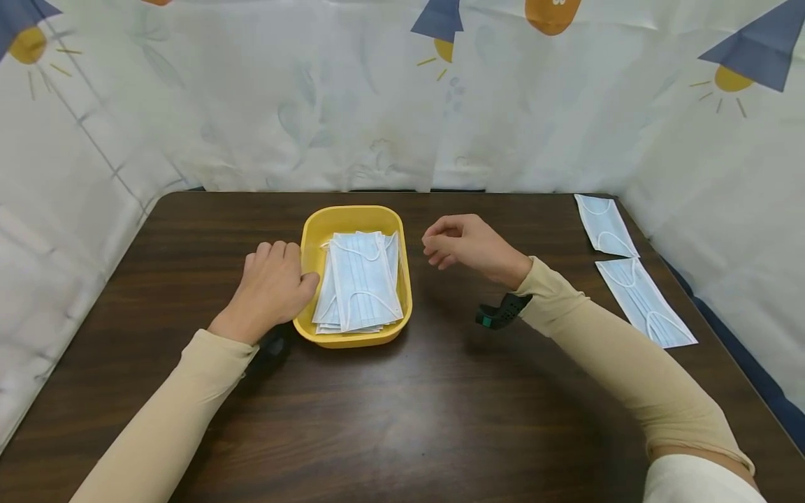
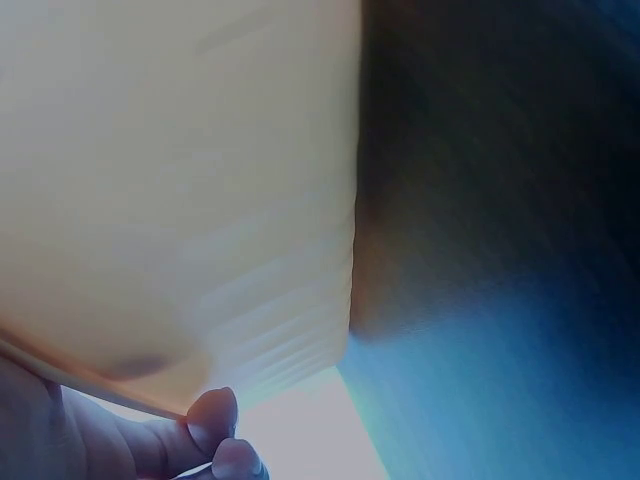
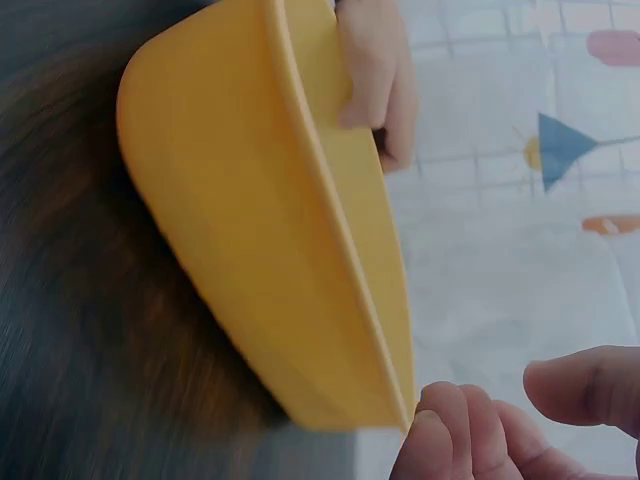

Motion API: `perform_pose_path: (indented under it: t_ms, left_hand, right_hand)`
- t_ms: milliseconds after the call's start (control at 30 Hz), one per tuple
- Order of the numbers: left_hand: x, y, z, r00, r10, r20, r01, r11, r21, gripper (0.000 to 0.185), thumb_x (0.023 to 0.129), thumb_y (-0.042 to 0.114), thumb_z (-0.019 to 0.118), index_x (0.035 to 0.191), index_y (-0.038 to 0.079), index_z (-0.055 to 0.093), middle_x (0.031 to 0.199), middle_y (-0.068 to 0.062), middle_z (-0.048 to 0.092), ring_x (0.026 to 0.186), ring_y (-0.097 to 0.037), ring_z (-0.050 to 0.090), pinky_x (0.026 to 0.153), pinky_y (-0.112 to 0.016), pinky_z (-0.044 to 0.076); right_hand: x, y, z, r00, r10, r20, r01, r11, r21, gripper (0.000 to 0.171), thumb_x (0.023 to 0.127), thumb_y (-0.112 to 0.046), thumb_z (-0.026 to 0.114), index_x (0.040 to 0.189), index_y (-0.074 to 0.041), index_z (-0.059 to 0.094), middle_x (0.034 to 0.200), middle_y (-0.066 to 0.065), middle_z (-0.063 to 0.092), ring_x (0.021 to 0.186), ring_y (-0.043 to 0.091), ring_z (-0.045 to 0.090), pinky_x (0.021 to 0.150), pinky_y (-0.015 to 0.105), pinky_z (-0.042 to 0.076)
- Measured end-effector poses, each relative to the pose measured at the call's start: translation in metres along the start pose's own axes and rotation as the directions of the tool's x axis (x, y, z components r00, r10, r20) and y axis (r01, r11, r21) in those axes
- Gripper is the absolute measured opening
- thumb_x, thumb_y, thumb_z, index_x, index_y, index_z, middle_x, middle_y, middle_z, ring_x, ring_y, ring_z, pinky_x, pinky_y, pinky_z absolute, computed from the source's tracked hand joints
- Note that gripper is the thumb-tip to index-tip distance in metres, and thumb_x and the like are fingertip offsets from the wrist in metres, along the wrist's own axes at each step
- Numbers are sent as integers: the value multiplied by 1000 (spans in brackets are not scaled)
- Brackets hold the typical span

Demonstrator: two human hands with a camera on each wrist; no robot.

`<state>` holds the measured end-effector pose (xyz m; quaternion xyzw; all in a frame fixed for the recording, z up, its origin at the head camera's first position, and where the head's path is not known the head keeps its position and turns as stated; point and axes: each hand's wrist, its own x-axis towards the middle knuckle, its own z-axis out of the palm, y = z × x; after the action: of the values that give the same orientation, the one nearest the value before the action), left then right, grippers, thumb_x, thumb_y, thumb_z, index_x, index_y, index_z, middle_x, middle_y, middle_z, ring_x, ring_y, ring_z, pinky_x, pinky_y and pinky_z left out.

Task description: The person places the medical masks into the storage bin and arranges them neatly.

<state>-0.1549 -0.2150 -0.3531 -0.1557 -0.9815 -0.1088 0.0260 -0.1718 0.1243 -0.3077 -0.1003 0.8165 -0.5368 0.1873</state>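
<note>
A yellow tray [image 1: 352, 213] stands mid-table and holds a stack of pale blue face masks [image 1: 361, 279]. My left hand [image 1: 295, 269] lies against the tray's left side, its thumb on the rim and its fingers curled beside the wall. The left wrist view is filled by the tray wall [image 2: 180, 200], with fingertips [image 2: 215, 410] just under the rim. My right hand [image 1: 440, 244] hovers right of the tray, fingers loosely curled and holding nothing. In the right wrist view, those fingers [image 3: 470, 430] are close to the tray [image 3: 250, 220], apart from it.
Two single masks [image 1: 605, 225] [image 1: 644, 302] lie flat along the right edge of the dark wooden table [image 1: 402, 405]. A printed white curtain [image 1: 314, 105] closes off the back and both sides.
</note>
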Motion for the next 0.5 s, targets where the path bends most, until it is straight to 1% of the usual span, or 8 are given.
perform_pose_path:
  t_ms: [133, 200, 400, 500]
  left_hand:
    - [0, 0, 0, 1000, 1, 4, -1, 1000, 6, 30, 96, 25, 42, 92, -3, 50, 85, -16, 47, 84, -36, 41, 72, -43, 33]
    - [1, 0, 0, 1000, 2, 5, -2, 1000, 8, 30, 96, 25, 42, 93, -4, 50, 85, -16, 47, 85, -36, 41, 72, -44, 33]
    - [1, 1, 0, 1000, 4, -6, -4, 1000, 4, 29, 95, 24, 42, 92, -3, 51, 85, -17, 48, 84, -36, 41, 72, -43, 32]
    - [0, 1, 0, 1000, 1, -14, -1, 1000, 1, 29, 95, 24, 41, 91, -3, 51, 85, -17, 48, 84, -37, 42, 71, -43, 32]
  right_hand:
    - [-9, 10, -13, 998, 6, -57, -4, 999, 35, 26, 101, -23, 64, 120, -5, 65, 107, 11, 70, 112, 47, 66, 96, 49, 58]
    - [-13, 15, -20, 997, 11, -83, -7, 999, 49, 26, 100, -23, 65, 120, -6, 64, 107, 10, 70, 112, 47, 65, 97, 52, 57]
    - [-25, 29, -40, 987, 13, -157, -8, 1000, 30, 28, 100, -24, 65, 122, -6, 65, 109, 7, 71, 109, 41, 67, 95, 49, 58]
    - [-30, 33, -49, 980, 14, -199, -12, 1000, 12, 27, 101, -25, 65, 121, -6, 66, 109, 5, 71, 108, 39, 69, 95, 50, 58]
